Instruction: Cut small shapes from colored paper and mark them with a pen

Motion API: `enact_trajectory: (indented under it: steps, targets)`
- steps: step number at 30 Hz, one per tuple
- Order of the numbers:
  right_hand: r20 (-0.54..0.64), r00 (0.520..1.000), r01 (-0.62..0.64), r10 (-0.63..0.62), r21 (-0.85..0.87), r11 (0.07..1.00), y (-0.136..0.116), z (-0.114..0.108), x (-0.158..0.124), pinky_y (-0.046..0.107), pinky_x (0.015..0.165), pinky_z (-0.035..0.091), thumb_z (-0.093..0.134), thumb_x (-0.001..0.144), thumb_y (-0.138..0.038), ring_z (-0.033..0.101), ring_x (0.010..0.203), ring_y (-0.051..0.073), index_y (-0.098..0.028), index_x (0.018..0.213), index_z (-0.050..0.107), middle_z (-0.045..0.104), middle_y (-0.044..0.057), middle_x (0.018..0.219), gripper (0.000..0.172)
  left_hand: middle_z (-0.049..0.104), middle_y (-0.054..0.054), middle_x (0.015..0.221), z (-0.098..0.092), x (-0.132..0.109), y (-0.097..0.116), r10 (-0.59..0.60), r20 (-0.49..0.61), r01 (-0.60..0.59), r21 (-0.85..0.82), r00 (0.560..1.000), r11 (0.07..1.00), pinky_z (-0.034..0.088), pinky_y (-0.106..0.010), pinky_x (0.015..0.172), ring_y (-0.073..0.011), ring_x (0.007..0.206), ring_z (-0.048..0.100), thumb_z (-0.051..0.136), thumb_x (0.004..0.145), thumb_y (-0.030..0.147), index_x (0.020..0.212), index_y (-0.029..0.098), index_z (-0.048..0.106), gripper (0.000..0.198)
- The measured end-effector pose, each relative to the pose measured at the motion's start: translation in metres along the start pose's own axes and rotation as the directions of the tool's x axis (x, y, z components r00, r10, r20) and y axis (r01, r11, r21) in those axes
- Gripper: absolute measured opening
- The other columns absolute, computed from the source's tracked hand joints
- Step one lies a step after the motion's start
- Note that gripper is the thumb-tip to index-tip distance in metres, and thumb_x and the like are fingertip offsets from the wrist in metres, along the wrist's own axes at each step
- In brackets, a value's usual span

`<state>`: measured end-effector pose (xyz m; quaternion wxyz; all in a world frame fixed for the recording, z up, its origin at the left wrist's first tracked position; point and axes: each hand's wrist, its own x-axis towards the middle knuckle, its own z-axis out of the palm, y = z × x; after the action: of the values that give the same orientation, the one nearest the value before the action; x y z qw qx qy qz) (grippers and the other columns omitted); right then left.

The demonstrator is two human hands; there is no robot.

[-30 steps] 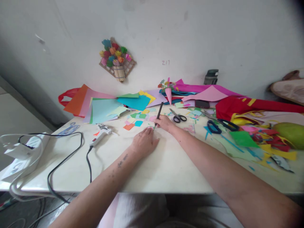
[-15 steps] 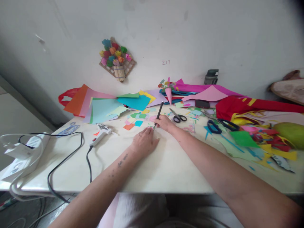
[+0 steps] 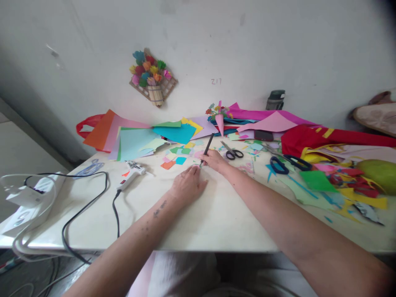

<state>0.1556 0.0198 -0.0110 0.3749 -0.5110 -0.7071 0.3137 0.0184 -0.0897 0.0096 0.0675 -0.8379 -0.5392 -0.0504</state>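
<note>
Right hand (image 3: 215, 160) is closed around a black pencil (image 3: 206, 148), gripped low. The tip is down on the table (image 3: 216, 222), past its middle toward the far edge, and the shaft leans away toward the wall. Left hand (image 3: 188, 186) lies palm down with fingers extended, holding nothing, fingertips just beside the pencil tip.

A small pale scrap (image 3: 196, 166) sits at the tip. I can't tell if the left fingertips are on it or only next to it.

The work in hand looks like marking that scrap. My take on doing it well:
- Pin the scrap with 2 fingertips right next to the line, since thin paper will skate on a smooth top.
- Use light pressure and short strokes, pulled toward the pinning fingers.
- Stay low on the pencil for control.
- Clear the loose coloured offcuts (image 3: 176, 159) just beyond the tip, or they'll catch under the hand.

Nearby:
- Black-handled scissors (image 3: 232, 152) just right of the right hand.
- Glue gun (image 3: 131, 178) with its cord, left of the left hand.
- Coloured sheets (image 3: 139, 140) fanned along the far edge.
- Blue-handled scissors (image 3: 280, 165) and a heap of cuttings toward the right edge.
</note>
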Motion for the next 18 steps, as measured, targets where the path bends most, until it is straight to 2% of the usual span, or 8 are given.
enact_trajectory:
  steps: [13, 18]
  targets:
    - [-0.046, 0.999, -0.025, 0.021, -0.085, 0.996, -0.0068, -0.0009, -0.0034, 0.022, 0.06, 0.04, 0.053, 0.08, -0.037, 0.058, 0.06, 0.013, -0.014, 0.085, 0.065, 0.062, 0.002, 0.059, 0.026, 0.049, -0.013, 0.129, 0.0006, 0.0002, 0.0001, 0.001, -0.015, -0.001, -0.01, 1.0, 1.0, 0.039, -0.035, 0.098, -0.0252, 0.122, 0.044, 0.037, 0.088, 0.04, 0.125, 0.015, 0.045, 0.046]
    - [-0.104, 0.995, -0.005, 0.006, 0.006, 1.0, -0.0003, 0.0013, 0.0005, 0.021, 0.057, 0.041, 0.053, 0.08, -0.036, 0.059, 0.059, 0.012, -0.014, 0.083, 0.063, 0.063, 0.002, 0.059, 0.024, 0.051, -0.013, 0.128, 0.0025, 0.0013, -0.0018, 0.003, -0.029, -0.003, -0.014, 1.0, 1.0, 0.037, -0.036, 0.1, -0.0251, 0.119, 0.046, 0.037, 0.087, 0.042, 0.125, 0.015, 0.046, 0.047]
